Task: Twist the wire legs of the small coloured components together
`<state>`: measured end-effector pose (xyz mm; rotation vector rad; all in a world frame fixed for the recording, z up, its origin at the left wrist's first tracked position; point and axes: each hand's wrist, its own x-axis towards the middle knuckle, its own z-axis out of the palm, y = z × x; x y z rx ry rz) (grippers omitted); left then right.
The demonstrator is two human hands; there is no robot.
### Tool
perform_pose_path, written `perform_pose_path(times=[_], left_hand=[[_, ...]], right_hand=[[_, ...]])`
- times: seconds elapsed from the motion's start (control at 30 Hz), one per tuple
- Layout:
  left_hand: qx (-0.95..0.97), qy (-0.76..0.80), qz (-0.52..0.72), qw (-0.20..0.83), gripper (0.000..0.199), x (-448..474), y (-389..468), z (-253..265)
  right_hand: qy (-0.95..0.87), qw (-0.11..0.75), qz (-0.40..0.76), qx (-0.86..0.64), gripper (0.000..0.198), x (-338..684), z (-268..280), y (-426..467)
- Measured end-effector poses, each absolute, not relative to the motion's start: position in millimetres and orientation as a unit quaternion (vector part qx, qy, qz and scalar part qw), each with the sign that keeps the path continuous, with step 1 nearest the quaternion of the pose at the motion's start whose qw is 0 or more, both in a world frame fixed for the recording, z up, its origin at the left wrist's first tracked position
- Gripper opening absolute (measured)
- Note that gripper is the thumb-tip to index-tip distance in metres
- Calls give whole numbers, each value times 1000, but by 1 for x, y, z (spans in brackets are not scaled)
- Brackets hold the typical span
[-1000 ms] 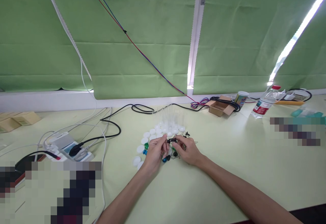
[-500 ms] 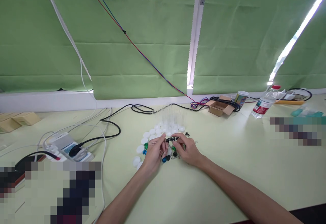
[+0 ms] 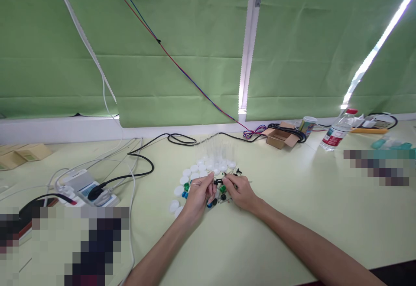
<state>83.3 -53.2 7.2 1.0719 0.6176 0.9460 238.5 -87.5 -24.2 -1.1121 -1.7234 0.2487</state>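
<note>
Between my two hands is a small black plastic part point(image 3: 219, 182), too small to name more exactly. My left hand point(image 3: 199, 193) pinches its left end, and a thin pale stick or wire pokes out on that hand's left side. My right hand point(image 3: 241, 193) has its fingertips closed at the part's right end. Below and between the hands lie green pieces point(image 3: 222, 189), a blue piece point(image 3: 209, 204) and a round black piece point(image 3: 223, 197). White round caps point(image 3: 179, 190) spread out to the left and behind, with upright clear tubes point(image 3: 219, 149) beyond them.
A black cable point(image 3: 146, 160) winds along the back of the table. At the back right are an open cardboard box point(image 3: 278, 141), a can point(image 3: 307, 125) and a water bottle point(image 3: 338, 131). A power strip point(image 3: 87, 188) with plugs and white cords lies at left.
My right hand has shifted slightly, its fingers now more curled at the black part. The black part sits a little lower and is turned slightly. My left hand has barely moved.
</note>
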Motion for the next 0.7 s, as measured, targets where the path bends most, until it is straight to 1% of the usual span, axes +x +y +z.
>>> perform_pose_path(times=[0.1, 0.37, 0.43, 0.57, 0.7], left_hand=[[487, 279, 423, 711, 55, 84, -53, 6], [483, 277, 422, 716, 55, 84, -52, 3], [477, 276, 431, 715, 55, 83, -51, 4], [468, 275, 448, 710, 54, 83, -50, 5], [464, 276, 451, 711, 53, 83, -50, 5]], right_hand=[[-718, 517, 96, -457, 39, 239, -25, -86], [-716, 522, 80, -457, 42, 239, -27, -86], [-711, 520, 92, -465, 38, 239, -27, -87], [-698, 525, 130, -469, 19, 239, -26, -90], [-702, 528, 149, -453, 24, 237, -25, -92]])
